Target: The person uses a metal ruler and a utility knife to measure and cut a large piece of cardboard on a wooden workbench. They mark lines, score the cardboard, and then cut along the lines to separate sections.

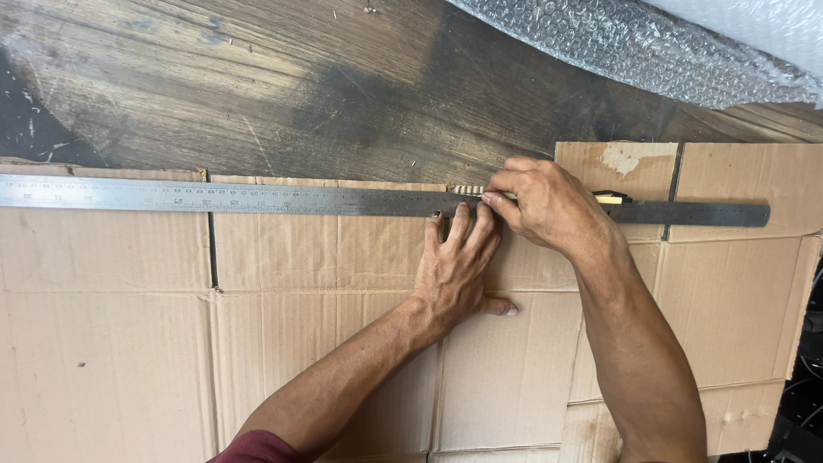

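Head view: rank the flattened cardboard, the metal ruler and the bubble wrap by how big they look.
1. Flattened cardboard, largest, runs off frame.
2. Metal ruler, long but thin.
3. Bubble wrap, only a corner shows, so its rank against the ruler is unsure.

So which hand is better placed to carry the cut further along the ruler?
The right hand, probably: it grips the yellow-handled knife at the steel ruler's edge. The left hand lies flat, fingertips at the ruler, on the cardboard.

A matt steel ruler [257,199] is lying on rough brown cardboard [111,343]; worn dark wood floor [283,94] and glossy bubble wrap [634,43] are showing.
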